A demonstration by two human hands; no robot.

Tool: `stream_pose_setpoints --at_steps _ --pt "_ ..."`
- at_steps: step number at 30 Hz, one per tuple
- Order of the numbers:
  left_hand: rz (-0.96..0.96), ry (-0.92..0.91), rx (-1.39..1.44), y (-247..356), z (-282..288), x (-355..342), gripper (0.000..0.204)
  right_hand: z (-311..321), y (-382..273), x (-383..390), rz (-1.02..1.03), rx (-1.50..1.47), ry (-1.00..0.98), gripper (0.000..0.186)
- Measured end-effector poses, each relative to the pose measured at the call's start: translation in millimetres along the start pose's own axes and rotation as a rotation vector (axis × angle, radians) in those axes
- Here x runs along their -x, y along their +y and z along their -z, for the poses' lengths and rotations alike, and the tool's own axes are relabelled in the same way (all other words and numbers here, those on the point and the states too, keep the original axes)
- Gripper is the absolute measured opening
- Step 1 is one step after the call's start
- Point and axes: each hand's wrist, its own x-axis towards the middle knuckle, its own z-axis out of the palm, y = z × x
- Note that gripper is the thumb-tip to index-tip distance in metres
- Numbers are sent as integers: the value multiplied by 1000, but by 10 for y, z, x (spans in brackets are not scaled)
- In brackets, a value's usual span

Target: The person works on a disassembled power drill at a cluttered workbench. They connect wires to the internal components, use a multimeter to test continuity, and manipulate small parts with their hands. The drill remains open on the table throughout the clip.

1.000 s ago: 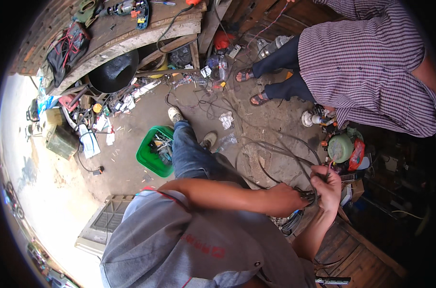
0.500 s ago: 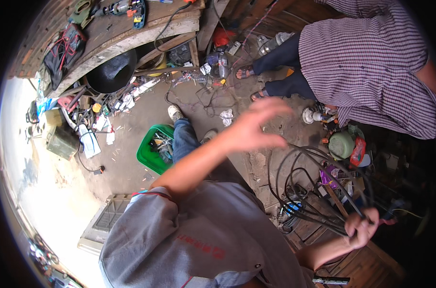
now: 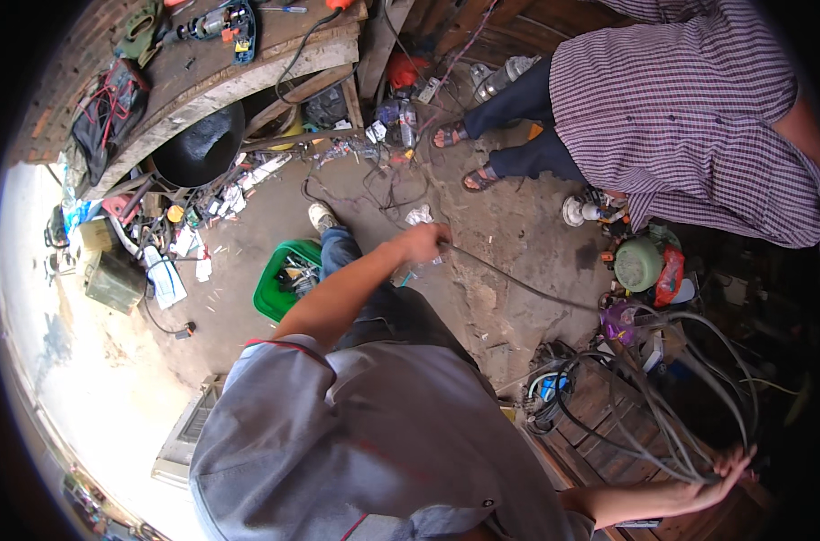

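A: What is the left hand (image 3: 423, 243) doing?

B: Its fingers are curled round the dark cable (image 3: 527, 287), out in front of the body. I can't see if that bit is the tip.

A: And the right hand (image 3: 727, 471)?

B: It's far out to the right. The big loops (image 3: 660, 410) of the cable meet at its fingers. Some fingers look stretched out, so I can't tell how hard it squeezes.

A: So where is the cable?

B: In the air between both hands. One long piece goes slanting from the left hand to the loops. The loops hang over the wooden boards (image 3: 583, 402).

A: Is it heavy?

B: One piece is light, I think, but all the loops together might pull down a bit. It looks bendy but springy, because the loops stay wide and round. It won't break if it drops. It may feel smooth and slide.

A: Where would you grab it?

B: I'd hold all the loops where they bunch up, and pinch the single piece with the other hand.

A: What's farther away?

B: A purple packet (image 3: 619, 320) near the loops, then a green tub (image 3: 270, 279) on the floor (image 3: 248, 338).
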Motion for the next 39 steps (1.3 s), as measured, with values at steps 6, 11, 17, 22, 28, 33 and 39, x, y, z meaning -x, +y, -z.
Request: stream_pose_setpoints --at_steps 6,11,17,22,28,33,39 --pt "-21 1 -382 1933 635 433 23 -360 1365 378 -420 119 -624 43" --pt "-750 146 119 3051 176 522 19 -973 2025 1233 -579 -197 -922 66" --pt "-711 377 427 3465 47 483 25 -1140 1895 1765 -573 -266 -943 58" --pt "-776 508 114 3312 266 701 20 -1040 2081 1732 -703 -528 -796 45" --pt "-591 798 191 1640 765 839 39 -946 1450 1406 -526 -323 -953 27" --pt "-143 -44 -61 207 -22 316 89 -738 743 837 -427 -525 -784 37" --pt "343 -455 251 -88 -730 -146 75 -193 -23 -24 -347 -784 -762 39"
